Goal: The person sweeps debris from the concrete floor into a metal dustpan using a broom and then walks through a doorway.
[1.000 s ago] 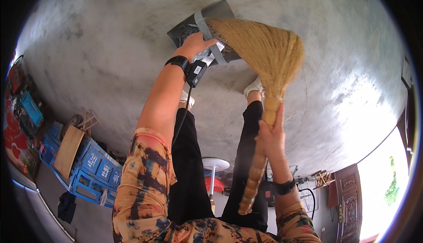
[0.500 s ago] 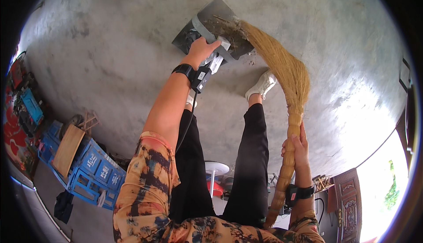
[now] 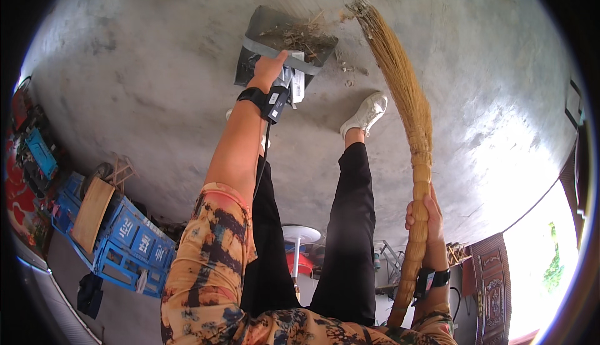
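Observation:
My left hand (image 3: 269,69) grips the dark grey dustpan (image 3: 262,23) at its lighter grey band, with a crumpled bag and a white item (image 3: 299,82) around it. Dry debris (image 3: 303,37) lies in the pan. My right hand (image 3: 431,220) is closed round the segmented handle of a straw broom (image 3: 403,82), low on the right. The broom's frayed bristle tip is just right of and beyond the pan; whether it touches the concrete floor I cannot tell. Small scraps (image 3: 350,69) lie beside the pan, near my white right shoe (image 3: 365,114).
Blue crate-like frames (image 3: 137,239) with a wooden board (image 3: 94,217) stand at the left, near clutter. A white round top on a post (image 3: 300,235) shows between my legs. At the right are a carved wooden door (image 3: 490,282) and a bright opening (image 3: 537,264).
The bristles have swung right, out of the pan, uncovering more debris. The pan has shifted slightly and turned, still in my left hand. My right hand has moved rightward and down.

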`<state>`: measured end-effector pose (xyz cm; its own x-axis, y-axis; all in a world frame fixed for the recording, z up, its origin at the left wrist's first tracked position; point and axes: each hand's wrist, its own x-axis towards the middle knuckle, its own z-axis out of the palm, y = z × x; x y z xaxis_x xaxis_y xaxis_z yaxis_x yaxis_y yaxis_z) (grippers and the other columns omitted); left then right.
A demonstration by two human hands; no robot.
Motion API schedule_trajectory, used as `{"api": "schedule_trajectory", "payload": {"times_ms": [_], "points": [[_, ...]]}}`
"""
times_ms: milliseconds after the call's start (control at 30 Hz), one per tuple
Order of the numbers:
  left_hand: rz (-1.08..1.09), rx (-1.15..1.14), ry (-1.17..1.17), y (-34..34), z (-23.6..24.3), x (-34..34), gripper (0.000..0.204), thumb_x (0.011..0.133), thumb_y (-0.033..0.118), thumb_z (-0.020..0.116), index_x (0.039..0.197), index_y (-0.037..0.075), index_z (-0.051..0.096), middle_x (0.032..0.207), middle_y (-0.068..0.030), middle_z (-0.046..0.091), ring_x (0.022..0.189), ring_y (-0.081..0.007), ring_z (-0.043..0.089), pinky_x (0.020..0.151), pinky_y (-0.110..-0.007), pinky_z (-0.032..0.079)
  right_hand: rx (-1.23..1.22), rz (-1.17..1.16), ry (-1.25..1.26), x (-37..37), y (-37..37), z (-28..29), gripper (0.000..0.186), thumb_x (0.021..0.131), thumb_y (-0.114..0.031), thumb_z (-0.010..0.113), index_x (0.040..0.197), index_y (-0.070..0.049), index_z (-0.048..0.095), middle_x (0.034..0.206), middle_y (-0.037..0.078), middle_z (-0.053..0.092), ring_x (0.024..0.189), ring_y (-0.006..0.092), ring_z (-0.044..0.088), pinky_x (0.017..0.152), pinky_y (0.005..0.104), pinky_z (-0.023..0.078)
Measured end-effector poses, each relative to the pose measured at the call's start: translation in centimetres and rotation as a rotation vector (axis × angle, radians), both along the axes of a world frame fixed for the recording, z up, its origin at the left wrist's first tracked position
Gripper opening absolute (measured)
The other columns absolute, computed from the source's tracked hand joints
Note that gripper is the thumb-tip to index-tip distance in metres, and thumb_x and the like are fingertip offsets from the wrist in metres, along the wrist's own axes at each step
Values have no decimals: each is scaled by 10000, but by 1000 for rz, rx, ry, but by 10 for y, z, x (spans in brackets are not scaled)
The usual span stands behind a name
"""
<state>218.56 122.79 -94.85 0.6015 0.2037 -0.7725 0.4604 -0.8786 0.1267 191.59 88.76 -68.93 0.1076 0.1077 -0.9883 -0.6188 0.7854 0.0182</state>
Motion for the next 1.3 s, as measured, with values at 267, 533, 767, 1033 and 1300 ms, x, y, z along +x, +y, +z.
{"api": "schedule_trajectory", "payload": {"times_ms": [267,533,767,1033,1300], "points": [[-359,18,-598,-76,40,-16,711,684,321,661,1186,-59,332,1110,-211,477,1025,-323,469,813,-381,415,-20,48,-21,-6,-10,2,574,867,-228,407,1354,-174,107,641,134,498,449,181,494,401,278,442],[-556,-443,-588,-96,15,45,244,774,196,554,959,40,586,695,-161,597,675,-311,582,632,-350,462,35,78,-39,7,9,5,574,863,-291,415,1347,-187,125,639,121,484,437,166,469,386,263,421],[-759,-221,-437,-54,9,56,283,746,208,597,968,34,584,846,-167,602,772,-308,581,676,-357,452,75,-71,7,-4,-6,-1,565,869,-294,414,1348,-210,127,658,133,488,448,167,478,401,273,432],[-563,-559,-232,-114,-5,34,298,716,190,630,959,23,585,838,-181,601,756,-327,578,663,-393,438,196,-50,-27,0,0,-5,603,850,-287,441,1351,-191,118,653,145,492,449,174,483,404,280,441],[-955,-24,-362,-43,6,38,321,747,155,541,1065,113,530,1022,-189,545,841,-349,558,719,-406,455,124,-302,118,-47,-31,-13,470,864,-356,415,1264,-165,262,675,100,477,457,140,451,385,253,403]]}}
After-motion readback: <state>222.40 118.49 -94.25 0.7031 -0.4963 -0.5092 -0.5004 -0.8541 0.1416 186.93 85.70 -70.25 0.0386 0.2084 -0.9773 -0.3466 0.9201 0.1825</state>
